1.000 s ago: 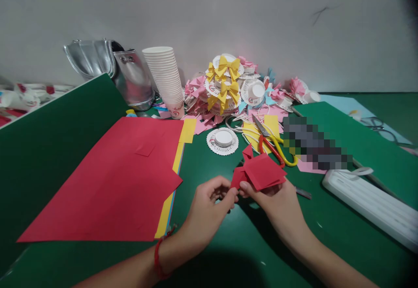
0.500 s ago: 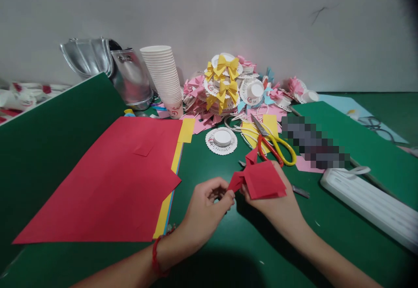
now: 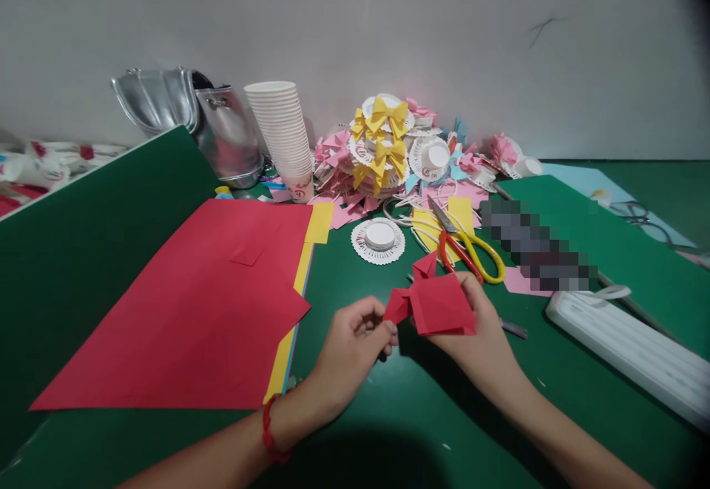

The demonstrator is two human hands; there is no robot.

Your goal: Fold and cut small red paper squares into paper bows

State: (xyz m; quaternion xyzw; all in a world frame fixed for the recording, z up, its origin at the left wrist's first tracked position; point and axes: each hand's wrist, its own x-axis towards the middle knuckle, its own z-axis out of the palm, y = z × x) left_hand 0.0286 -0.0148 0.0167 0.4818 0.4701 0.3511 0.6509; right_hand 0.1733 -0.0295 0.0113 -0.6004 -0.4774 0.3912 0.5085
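A folded red paper piece (image 3: 442,304) is held between my two hands above the green table. It has a squarish body at the right and two small pointed tails at its left side. My left hand (image 3: 355,348), with a red braided band at the wrist, pinches the lower tail between thumb and fingers. My right hand (image 3: 482,326) grips the body from behind and below; some of its fingers are hidden by the paper. Beyond the paper lie scissors (image 3: 472,256) with one red and one yellow handle. A small white paper hat shape (image 3: 380,237) rests behind my hands.
Large red sheets (image 3: 183,311) lie over yellow and blue ones at the left. Stacked paper cups (image 3: 280,134) and a silver bag (image 3: 230,134) stand behind. Decorated paper hats (image 3: 382,141) are heaped at the back. A white power strip (image 3: 626,356) lies right.
The red folded piece has shifted slightly left and turned a little in my right hand. My left hand keeps its pinch on the lower tail. The view has moved slightly.
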